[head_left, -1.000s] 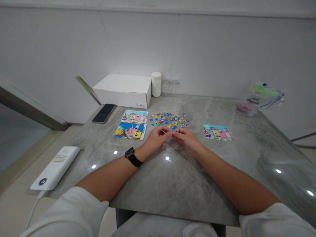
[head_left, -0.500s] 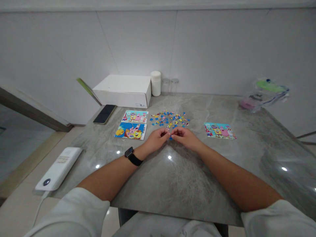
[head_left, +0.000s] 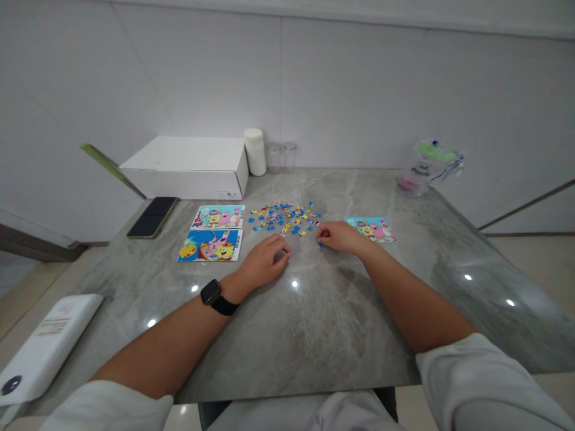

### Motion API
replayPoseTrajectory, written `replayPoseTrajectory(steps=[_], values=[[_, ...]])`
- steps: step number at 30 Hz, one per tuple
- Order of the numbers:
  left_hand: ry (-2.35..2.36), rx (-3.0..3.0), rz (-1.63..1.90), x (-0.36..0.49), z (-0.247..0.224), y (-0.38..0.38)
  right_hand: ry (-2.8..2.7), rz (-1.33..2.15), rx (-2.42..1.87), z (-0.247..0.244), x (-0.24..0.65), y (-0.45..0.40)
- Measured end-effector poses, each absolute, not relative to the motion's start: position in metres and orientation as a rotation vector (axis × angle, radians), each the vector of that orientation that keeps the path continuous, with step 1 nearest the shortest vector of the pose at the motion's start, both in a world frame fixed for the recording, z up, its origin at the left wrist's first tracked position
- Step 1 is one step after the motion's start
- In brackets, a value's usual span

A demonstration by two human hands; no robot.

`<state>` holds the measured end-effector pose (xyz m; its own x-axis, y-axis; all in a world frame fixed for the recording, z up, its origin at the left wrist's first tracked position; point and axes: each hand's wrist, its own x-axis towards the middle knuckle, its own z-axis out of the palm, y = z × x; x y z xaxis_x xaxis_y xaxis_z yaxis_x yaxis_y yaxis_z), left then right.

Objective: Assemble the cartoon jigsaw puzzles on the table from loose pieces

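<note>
A loose pile of small jigsaw puzzle pieces (head_left: 283,216), mostly blue and yellow, lies on the grey marbled table (head_left: 309,335) beyond my hands. My right hand (head_left: 341,237) is to the right of the pile, pinching a blue puzzle piece (head_left: 320,243) between thumb and fingertips, close to the tabletop. Just in front of the pile rests my left hand (head_left: 265,261), its fingers loosely curved and the thumb apart, with nothing visible in it. Behind my right hand lies a cartoon picture card (head_left: 375,228), partly covered by the hand.
Left of the pile lie two more cartoon cards, an upper card (head_left: 219,216) and a lower blue card (head_left: 210,246). Farther out are a phone (head_left: 153,216), a white box (head_left: 184,167), a white bottle (head_left: 255,152), two clear glasses (head_left: 282,158), a plastic bag (head_left: 429,167) and a white power bank (head_left: 49,344).
My hands, together before, have separated. The right moved rightward toward the card with a blue piece, while the left stayed near the pile and loosened its fingers. The view swung right.
</note>
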<state>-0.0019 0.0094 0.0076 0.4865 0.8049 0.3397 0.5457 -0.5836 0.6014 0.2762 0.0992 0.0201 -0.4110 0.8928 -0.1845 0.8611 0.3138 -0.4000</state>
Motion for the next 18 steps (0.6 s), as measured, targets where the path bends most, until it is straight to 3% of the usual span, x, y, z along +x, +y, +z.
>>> replayPoseTrajectory(steps=[18], values=[[1.168,2.343,0.808,-0.0091,0.0023,0.0152,-2.550,0.663,-1.612,0.0196,0.2781,0.0985]])
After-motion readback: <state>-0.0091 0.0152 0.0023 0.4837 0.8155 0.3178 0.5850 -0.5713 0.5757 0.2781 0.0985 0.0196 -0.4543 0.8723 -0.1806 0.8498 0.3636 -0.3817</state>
